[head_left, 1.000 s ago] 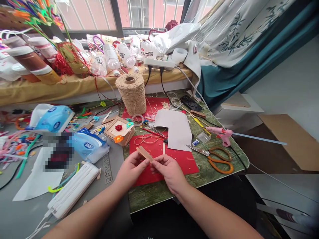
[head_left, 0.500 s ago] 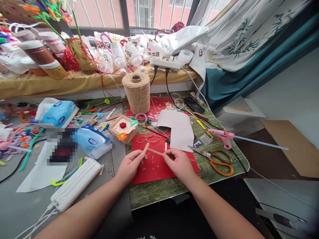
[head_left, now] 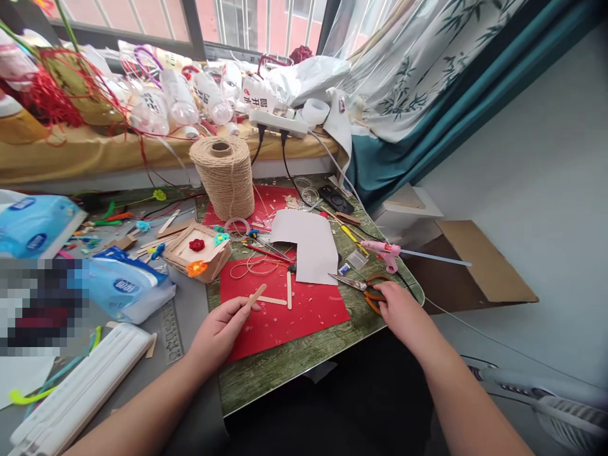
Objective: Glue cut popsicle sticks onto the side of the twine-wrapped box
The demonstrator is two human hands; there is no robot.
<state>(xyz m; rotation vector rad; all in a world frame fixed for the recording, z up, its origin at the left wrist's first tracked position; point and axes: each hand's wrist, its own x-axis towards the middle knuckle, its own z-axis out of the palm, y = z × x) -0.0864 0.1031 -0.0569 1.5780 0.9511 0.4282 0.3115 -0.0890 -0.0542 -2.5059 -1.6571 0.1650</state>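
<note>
My left hand (head_left: 222,328) is closed on a wooden craft stick (head_left: 257,295), pinched so that it points up and to the right over the red paper (head_left: 285,329). A second craft stick (head_left: 274,301) lies flat beside its fingertips. Another stick (head_left: 289,288) lies nearly at right angles to that one. At the table's right edge my right hand (head_left: 399,309) has its fingers on the orange handles of the scissors (head_left: 352,282), whose blades point left. Its fingers partly cover the handles.
A pink glue gun (head_left: 382,248) lies just beyond the scissors. White paper (head_left: 316,247) overlaps the red sheet. Behind stand a twine spool (head_left: 223,180) and a stick-built box with flowers (head_left: 197,250). Tissue packs (head_left: 128,282) and a white power strip (head_left: 83,383) occupy the left.
My right hand has let go of a craft stick, now lying on the red paper, and moved right to the scissors. My left hand still holds its stick. The view has turned right.
</note>
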